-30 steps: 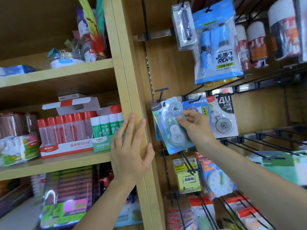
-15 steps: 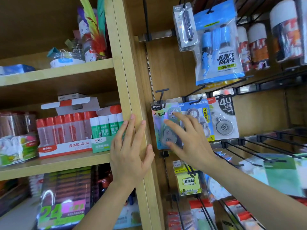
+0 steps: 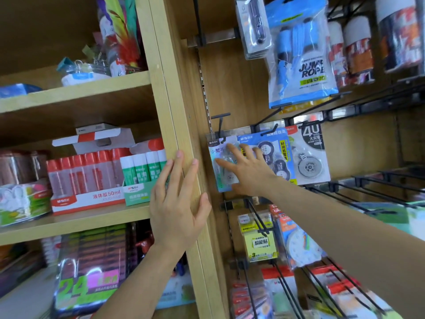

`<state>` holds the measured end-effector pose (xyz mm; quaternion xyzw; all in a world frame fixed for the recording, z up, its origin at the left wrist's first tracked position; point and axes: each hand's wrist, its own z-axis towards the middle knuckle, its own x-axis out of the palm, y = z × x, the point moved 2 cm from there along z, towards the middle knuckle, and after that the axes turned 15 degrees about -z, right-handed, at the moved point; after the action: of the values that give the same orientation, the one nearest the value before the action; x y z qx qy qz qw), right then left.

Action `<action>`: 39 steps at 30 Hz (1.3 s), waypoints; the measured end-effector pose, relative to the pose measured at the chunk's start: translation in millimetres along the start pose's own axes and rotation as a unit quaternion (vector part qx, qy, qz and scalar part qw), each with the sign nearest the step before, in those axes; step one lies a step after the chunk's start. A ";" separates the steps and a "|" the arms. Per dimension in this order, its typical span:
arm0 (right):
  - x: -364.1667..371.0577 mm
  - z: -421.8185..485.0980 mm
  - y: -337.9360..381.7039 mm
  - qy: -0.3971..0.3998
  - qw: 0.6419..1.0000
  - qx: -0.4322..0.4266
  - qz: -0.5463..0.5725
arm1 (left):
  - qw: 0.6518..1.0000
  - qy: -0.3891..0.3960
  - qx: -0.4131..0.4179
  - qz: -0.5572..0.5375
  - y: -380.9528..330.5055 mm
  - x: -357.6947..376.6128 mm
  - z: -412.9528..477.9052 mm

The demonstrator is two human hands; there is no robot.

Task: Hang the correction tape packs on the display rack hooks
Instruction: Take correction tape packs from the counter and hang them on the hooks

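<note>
Hanging on a black hook (image 3: 220,128) just right of the wooden upright (image 3: 165,88), the pale-blue correction tape pack (image 3: 215,151) lies flat against the back panel. The right hand (image 3: 250,173) is released, its straight, spread fingers resting on the pack's front without gripping it. The left hand (image 3: 177,203) is also released, palm and straight fingers pressed flat on the upright. Further right of the upright, touching the first pack, hangs a darker blue correction tape pack (image 3: 276,155). Left of the upright stands a box of glue sticks (image 3: 140,178).
</note>
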<state>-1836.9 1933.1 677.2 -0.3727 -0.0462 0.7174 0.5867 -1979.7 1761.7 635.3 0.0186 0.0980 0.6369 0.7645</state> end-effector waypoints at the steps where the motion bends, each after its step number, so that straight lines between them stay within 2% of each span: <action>1: 2.1 3.5 -1.7 0.011 1.000 -0.010 -0.017 | 1.000 0.003 -0.003 0.001 -0.2 -0.2 -0.1; 4: 4.9 8.3 -9.2 0.022 0.999 -0.038 -0.016 | 1.000 0.010 -0.009 0.002 -1.0 -1.3 0.3; 9: -8.5 -15.0 -18.4 -0.012 0.994 -0.050 0.095 | 1.000 0.020 -0.012 0.013 -1.7 -2.1 0.1; 15: -25.0 -76.7 -27.5 -0.043 0.978 -0.029 0.201 | 0.999 0.026 -0.015 0.012 -1.7 -2.0 0.7; 19: -41.6 -119.8 -34.2 -0.030 0.961 -0.005 0.275 | 0.998 0.046 -0.035 -0.006 -4.4 -3.9 1.8; 24: -64.5 -174.4 -35.9 -0.053 0.947 0.037 0.315 | 0.992 0.050 -0.098 -0.058 -27.4 -14.9 -6.1; 27: -63.6 -204.1 -32.6 -0.033 0.936 0.049 0.348 | 0.985 0.031 -0.092 -0.143 -50.4 -23.9 -34.5; 29: -59.4 -224.8 -29.6 -0.015 0.931 0.065 0.359 | 0.970 0.072 -0.099 -0.209 -66.5 -27.6 -63.0; 31: -55.2 -247.5 -25.0 0.001 0.928 0.082 0.363 | 0.949 0.145 -0.114 -0.254 -82.3 -29.0 -93.8; 35: -34.1 -301.6 -10.2 0.066 0.913 0.092 0.391 | 0.908 0.291 -0.147 -0.263 -107.3 -27.4 -167.5; 39: -10.0 -373.7 15.2 0.148 0.899 0.120 0.396 | 0.866 0.364 -0.222 -0.259 -128.8 -31.1 -241.8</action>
<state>-1628.7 1781.0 406.1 -0.3890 0.2786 0.8271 0.2948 -1901.9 1683.8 382.6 -0.4111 0.2265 0.3820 0.7961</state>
